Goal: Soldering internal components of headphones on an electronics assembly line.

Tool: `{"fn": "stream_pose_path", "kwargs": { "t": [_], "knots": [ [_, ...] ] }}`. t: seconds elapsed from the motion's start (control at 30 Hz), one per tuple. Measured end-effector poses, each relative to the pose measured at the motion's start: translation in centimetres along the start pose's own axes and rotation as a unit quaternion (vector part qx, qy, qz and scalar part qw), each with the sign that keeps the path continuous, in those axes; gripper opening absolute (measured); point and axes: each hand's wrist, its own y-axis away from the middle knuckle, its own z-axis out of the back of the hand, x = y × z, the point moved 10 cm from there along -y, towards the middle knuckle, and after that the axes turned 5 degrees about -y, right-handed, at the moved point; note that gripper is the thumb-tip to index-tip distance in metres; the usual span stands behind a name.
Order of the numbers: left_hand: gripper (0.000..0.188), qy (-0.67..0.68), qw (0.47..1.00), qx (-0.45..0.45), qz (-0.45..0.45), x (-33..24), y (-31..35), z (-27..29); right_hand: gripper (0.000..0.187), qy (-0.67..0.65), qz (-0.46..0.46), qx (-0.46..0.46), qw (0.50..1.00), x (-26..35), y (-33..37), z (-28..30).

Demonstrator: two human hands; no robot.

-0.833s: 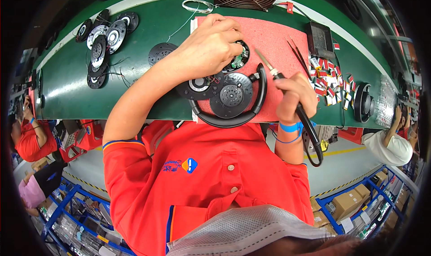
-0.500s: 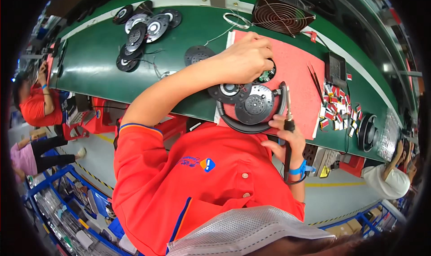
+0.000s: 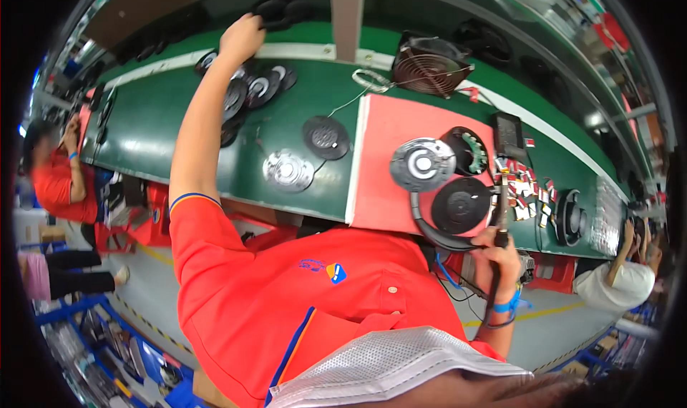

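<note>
My left hand [image 3: 242,40] reaches to the far left beyond the bench's white rail. Its fingers are curled at the edge of a dark pair of headphones [image 3: 280,10]; the fingertips are partly hidden. In my right hand [image 3: 501,258] a soldering iron [image 3: 502,235] stands upright, its cord running down past the blue wrist strap. Beside that hand, headphones with a black headband [image 3: 429,230] lie on the pink mat [image 3: 379,143]. One earcup [image 3: 469,150] is open with a green circuit board showing. A silver-faced speaker disc [image 3: 422,163] and a black round disc [image 3: 461,205] lie next to it.
Several speaker discs [image 3: 263,86] are piled near my left forearm; two more discs [image 3: 325,136] lie left of the mat. A fan [image 3: 433,65] stands behind it. Small battery packs [image 3: 522,193] and another black headphone [image 3: 570,216] sit right. Other people work at both ends.
My left hand has left the open earcup and reached to the far left. My right hand with the soldering iron and the headphones on the mat appear further right; the discs lie differently.
</note>
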Motion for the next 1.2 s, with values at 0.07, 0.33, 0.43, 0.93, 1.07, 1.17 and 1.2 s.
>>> {"fn": "stream_pose_path", "kwargs": {
  "t": [0.07,0.33,0.43,0.93,1.07,1.17,1.2],
  "knots": [
    [0.031,-0.013,0.999,0.021,0.029,3.6,-1.2,-3.7,0.043,0.033,0.005,-0.008,0.999,0.7,-1.7,3.2],
    [0.029,-0.037,0.981,0.188,0.03,3.0,-4.9,-8.0,0.032,0.206,0.041,-0.062,0.976,-5.5,-16.6,11.1],
    [0.027,-0.019,0.981,0.19,-0.021,2.0,-5.4,-8.8,0.033,0.177,0.058,-0.051,0.981,-11.8,-23.8,8.1],
    [0.023,0.464,0.847,0.103,0.239,-3.9,15.4,14.2,0.024,0.064,-0.02,-0.03,0.997,-14.3,-24.4,6.1],
    [0.03,0.564,0.712,0.381,0.174,-18.5,19.3,7.1,0.025,0.089,-0.051,-0.017,0.995,-8.5,-18.8,7.1],
    [0.032,0.638,0.604,0.445,0.172,-23.6,22.8,3.2,0.025,0.079,-0.045,0.033,0.995,-6.0,-14.8,5.4],
    [0.033,0.597,0.672,0.419,0.13,-23.7,22.4,2.8,0.027,0.08,-0.047,0.028,0.995,-5.2,-13.2,4.9]
  ]
}}
